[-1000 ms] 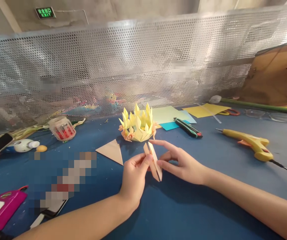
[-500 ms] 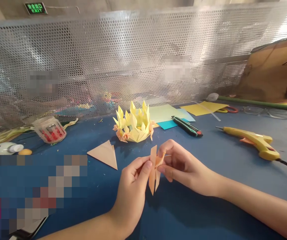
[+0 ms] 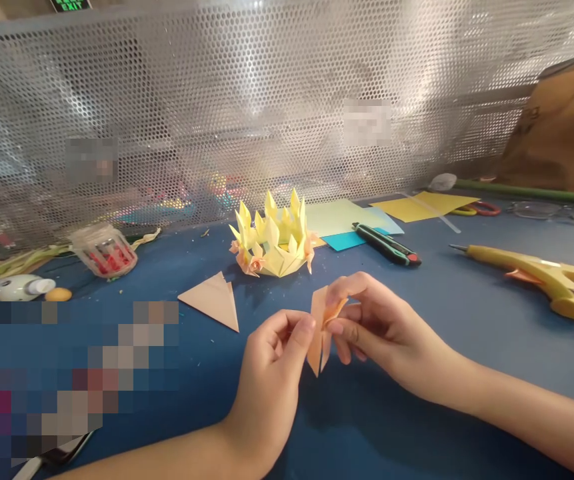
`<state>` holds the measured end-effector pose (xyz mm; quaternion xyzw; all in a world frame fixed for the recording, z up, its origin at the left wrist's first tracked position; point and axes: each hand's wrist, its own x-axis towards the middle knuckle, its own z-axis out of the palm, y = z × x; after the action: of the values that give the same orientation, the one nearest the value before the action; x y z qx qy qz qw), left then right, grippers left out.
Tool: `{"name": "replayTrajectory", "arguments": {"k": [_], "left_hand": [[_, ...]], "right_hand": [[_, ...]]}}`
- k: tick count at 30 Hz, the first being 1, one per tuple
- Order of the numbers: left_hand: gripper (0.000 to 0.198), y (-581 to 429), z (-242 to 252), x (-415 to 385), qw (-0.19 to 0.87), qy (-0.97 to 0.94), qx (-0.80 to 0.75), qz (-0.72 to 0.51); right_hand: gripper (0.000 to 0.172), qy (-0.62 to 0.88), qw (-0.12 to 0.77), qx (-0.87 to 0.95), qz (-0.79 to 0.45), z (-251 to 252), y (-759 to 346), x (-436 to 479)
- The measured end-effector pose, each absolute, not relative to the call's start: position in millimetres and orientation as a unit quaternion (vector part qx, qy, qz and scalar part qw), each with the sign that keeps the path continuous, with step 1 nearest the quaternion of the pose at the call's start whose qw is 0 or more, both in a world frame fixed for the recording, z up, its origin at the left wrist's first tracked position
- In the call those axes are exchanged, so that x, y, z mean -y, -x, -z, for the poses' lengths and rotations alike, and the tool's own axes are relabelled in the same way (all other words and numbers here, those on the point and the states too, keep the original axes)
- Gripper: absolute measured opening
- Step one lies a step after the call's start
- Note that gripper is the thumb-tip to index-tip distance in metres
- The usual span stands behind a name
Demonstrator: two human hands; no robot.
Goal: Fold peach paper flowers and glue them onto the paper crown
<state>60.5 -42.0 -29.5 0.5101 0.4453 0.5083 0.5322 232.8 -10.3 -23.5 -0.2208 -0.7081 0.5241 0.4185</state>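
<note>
The folded peach paper piece (image 3: 319, 333) is held upright just above the counter (image 3: 367, 433), near the middle of the scene. It is already creased into a narrow form, with two pointed tips hanging downward and a small flap standing out at its upper right.

The left hand (image 3: 271, 380) pinches the piece's left edge between thumb and forefinger. The right hand (image 3: 391, 333) pinches the flap from the other side, its remaining fingers curled beneath.

Judging by the creases, the folding of this piece is well along, but the flap is not yet pressed flat. Just to the left, a flat peach triangle (image 3: 214, 300) lies on the counter, touched by neither hand. It looks to be at a much simpler stage.

Farther off stands a yellow paper crown (image 3: 271, 243) of pointed units, with small peach curls at its base. It appears largely built, and neither peach piece is joined to it.

Behind and to the right of the crown lie coloured paper sheets (image 3: 339, 215) and a utility knife (image 3: 387, 243). A yellow glue gun (image 3: 541, 277) lies well apart at the right. At far left are a small clear jar (image 3: 104, 250) with red contents and a white rounded object (image 3: 19, 287). A perforated metal screen (image 3: 267, 100) closes the far side.
</note>
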Motion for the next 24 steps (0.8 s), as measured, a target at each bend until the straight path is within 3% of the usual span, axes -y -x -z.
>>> {"name": "replayTrajectory", "arguments": {"k": [8, 14, 18, 24], "left_hand": [[0.024, -61.2, 30.0, 43.8, 0.544, -0.536, -0.415, -0.495], [0.017, -63.0, 29.7, 43.4, 0.552, -0.515, -0.401, -0.518], [0.014, -62.9, 31.5, 42.1, 0.548, -0.518, -0.410, -0.514], [0.010, -61.3, 31.6, 39.9, 0.540, -0.519, -0.432, -0.502]], "right_hand": [[0.017, 0.225, 0.444, 0.698, -0.514, 25.8, -230.3, 12.3], [0.002, 0.261, 0.467, 0.696, -0.479, 30.1, -229.8, 10.2], [0.011, 0.298, 0.475, 0.698, -0.445, 32.9, -228.5, 6.6], [0.007, 0.341, 0.463, 0.720, -0.388, 33.2, -228.4, 4.7]]}}
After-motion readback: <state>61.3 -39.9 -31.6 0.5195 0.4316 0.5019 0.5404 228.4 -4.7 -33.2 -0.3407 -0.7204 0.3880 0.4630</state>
